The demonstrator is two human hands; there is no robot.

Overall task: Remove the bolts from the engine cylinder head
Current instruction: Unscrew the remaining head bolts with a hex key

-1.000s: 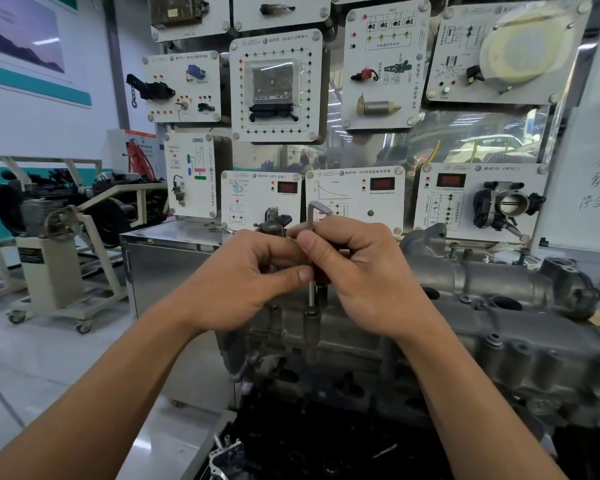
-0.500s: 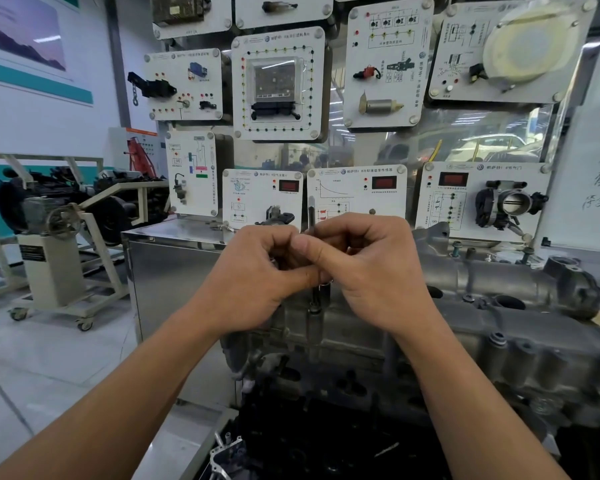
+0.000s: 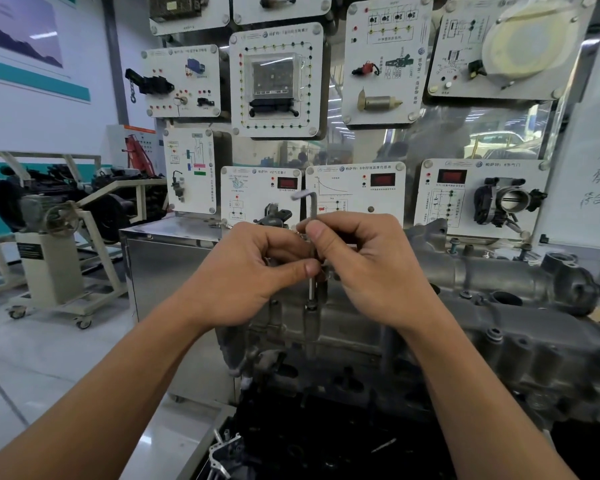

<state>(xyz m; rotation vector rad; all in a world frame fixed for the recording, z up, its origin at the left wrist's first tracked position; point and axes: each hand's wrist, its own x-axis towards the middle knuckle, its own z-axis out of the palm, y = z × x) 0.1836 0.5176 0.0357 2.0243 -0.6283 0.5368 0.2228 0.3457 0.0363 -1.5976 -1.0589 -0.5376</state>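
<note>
Grey cast-metal cylinder head (image 3: 499, 327) is stretching away rightward. The left hand (image 3: 243, 278) and right hand (image 3: 378, 271) are both pinching an upright hex key (image 3: 313, 211), its tip sitting in a bolt (image 3: 311, 306) seated in the head's left end.

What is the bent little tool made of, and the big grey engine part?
The hex key looks like steel: thin, smooth, silvery shine. The cylinder head is probably cast aluminium: dull pale grey, slightly rough.
</note>
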